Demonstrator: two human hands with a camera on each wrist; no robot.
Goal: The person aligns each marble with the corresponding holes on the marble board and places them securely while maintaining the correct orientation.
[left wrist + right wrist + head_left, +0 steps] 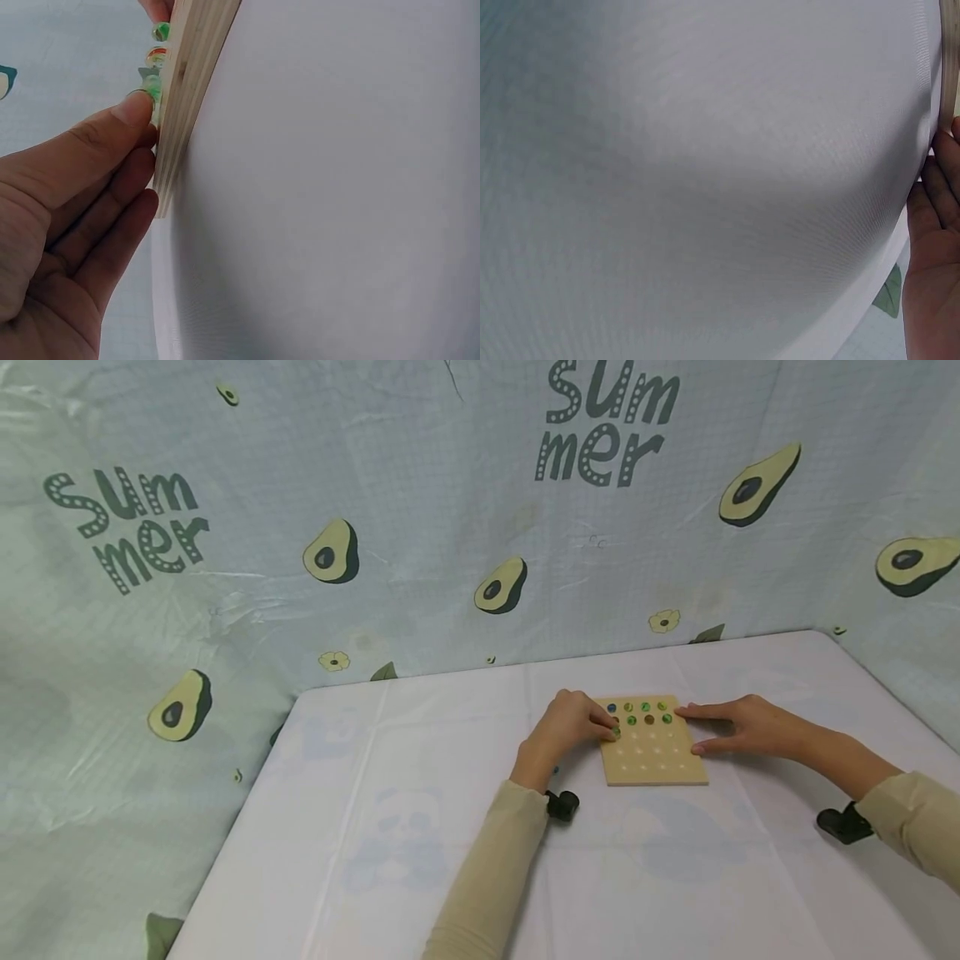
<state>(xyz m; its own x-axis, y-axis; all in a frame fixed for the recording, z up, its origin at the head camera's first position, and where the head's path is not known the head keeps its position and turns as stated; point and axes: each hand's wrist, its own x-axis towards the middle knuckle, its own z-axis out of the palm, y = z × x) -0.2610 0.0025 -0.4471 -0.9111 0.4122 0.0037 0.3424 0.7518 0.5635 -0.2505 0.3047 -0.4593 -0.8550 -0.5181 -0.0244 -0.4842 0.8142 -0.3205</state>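
Observation:
A square wooden board (654,775) with rows of shallow hollows lies flat on the table. Glass marbles (648,719) in green, blue, yellow and reddish brown fill its two far rows. At the board's left side, my left hand (566,727) pinches a clear green marble (152,85) between thumb and fingers, right at the third row. Its other fingers rest along the wooden edge in the left wrist view. My right hand (742,727) touches the board's right edge with extended fingers and thumb, holding nothing. In the right wrist view only part of that hand shows.
A small blue marble (556,770) lies on the white-covered table (360,827), beside the left wrist. Dark wrist cameras (562,807) sit on both wrists. Behind the table hangs a curtain (420,527) printed with avocados and lettering.

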